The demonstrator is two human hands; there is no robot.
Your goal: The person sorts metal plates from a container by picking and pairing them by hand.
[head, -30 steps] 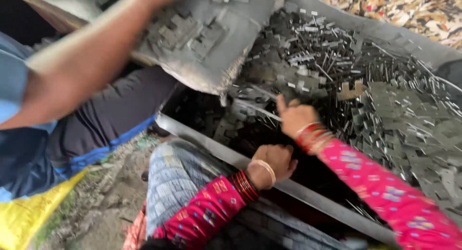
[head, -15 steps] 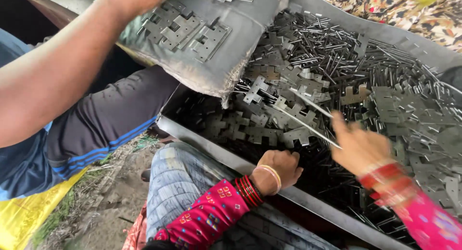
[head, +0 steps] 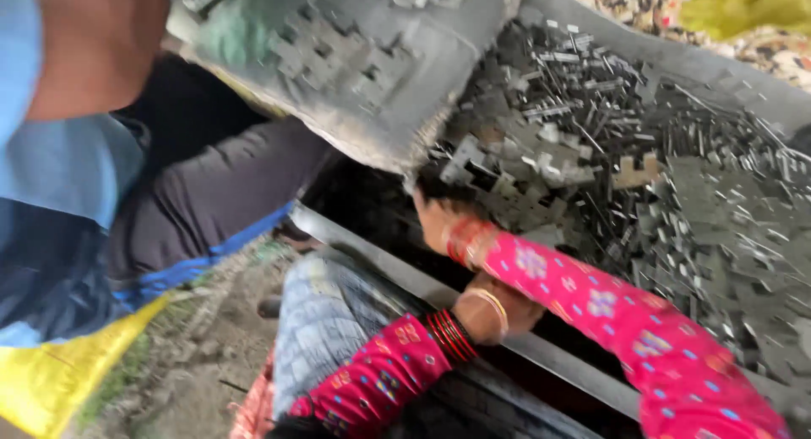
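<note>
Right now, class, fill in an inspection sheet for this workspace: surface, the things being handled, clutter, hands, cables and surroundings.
Surface: a metal tray with a raised rim, heaped with parts.
Things handled: a pile of small grey metal stampings; a grey sack tipped over it, notched pieces showing at its mouth.
Clutter: thin metal strips mixed through the pile.
Hands: right hand reaches into the pile beneath the sack, fingers hidden; left hand rests at the tray rim, grip unclear.
Cables: nothing seen.
Surroundings: another person's arm at the sack; a dark trouser leg; bare earth; patterned cloth behind the tray.
</note>
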